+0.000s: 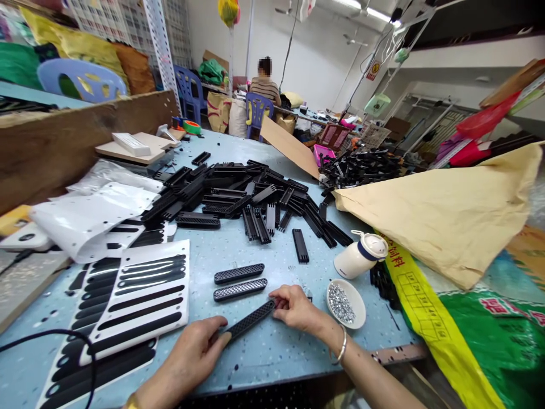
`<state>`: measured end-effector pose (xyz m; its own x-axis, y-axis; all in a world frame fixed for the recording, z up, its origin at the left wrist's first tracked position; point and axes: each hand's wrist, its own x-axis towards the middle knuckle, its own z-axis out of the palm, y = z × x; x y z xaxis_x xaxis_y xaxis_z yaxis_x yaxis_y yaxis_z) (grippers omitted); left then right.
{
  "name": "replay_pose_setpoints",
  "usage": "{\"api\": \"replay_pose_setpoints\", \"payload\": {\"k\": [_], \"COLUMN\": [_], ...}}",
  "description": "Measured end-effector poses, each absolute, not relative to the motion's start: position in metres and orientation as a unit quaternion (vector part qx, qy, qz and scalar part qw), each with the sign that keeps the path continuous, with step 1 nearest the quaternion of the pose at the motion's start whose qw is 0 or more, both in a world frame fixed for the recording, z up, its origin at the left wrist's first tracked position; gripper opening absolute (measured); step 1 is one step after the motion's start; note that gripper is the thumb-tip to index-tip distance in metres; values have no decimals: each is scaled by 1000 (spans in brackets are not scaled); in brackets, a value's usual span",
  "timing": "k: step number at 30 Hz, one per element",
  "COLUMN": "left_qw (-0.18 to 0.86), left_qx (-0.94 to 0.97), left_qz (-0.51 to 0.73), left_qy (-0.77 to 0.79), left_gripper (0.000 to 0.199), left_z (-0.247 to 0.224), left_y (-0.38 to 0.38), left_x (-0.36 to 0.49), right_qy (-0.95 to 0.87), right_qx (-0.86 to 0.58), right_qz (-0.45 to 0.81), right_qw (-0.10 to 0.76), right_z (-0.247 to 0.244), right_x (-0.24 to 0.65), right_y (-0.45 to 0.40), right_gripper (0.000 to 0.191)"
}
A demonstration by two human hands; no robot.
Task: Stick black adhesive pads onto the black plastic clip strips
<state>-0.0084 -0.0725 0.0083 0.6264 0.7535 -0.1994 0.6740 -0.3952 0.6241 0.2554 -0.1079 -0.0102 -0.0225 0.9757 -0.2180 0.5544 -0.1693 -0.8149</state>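
A long black perforated grille strip (250,320) lies slanted on the light blue table (264,250) near its front edge. My left hand (193,349) grips its near end and my right hand (296,307) pinches its far end. Two more such finished grille strips (239,273) lie side by side just beyond. A small white bowl of silver screws (346,303) stands right of my right hand. White sheets with long slotted cut-outs (147,292) lie to the left.
A large heap of black strips (238,196) covers the table's middle. A tipped white jar (360,255) and a tan sack (447,216) lie on the right. White plastic film (91,218) sits left. A person (264,85) sits far back.
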Motion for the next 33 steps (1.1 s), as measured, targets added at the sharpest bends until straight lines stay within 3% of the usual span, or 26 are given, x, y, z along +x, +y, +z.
{"api": "replay_pose_setpoints", "payload": {"k": [2,6,9,12,14,17,18,22,24,28,33], "left_qw": [333,258,269,303,328,359,360,346,345,339,333], "left_qx": [824,799,783,783,776,752,744,734,741,780,770], "left_qz": [87,164,161,150,148,162,173,204,199,171,205], "left_qy": [449,517,537,521,518,529,535,547,541,498,504], "left_gripper": [40,48,46,42,42,38,35,40,40,29,37], "left_z": [5,2,6,8,6,-1,-3,-7,-4,3,12], "left_y": [-70,-51,-30,-17,-15,-21,-24,-33,-36,-44,-39], "left_x": [-13,-18,-12,-1,4,6,5,1,-2,-11,-16], "right_qy": [-577,-548,-539,-537,-532,-523,-522,-532,-547,-579,-561], "right_qx": [-661,-696,-701,-701,-702,-702,-701,-686,-677,-665,-703], "right_qz": [397,360,369,383,384,376,372,362,355,340,317], "right_qw": [268,293,286,272,277,304,314,339,342,327,301], "right_z": [-10,-10,-15,-21,-24,-26,-26,-26,-26,-19,-11], "right_x": [258,257,247,235,233,239,242,249,249,252,261], "right_y": [-105,-82,-60,-45,-41,-44,-47,-62,-70,-81,-61], "right_gripper": [38,20,41,44,35,7,8,46,50,32,18]}}
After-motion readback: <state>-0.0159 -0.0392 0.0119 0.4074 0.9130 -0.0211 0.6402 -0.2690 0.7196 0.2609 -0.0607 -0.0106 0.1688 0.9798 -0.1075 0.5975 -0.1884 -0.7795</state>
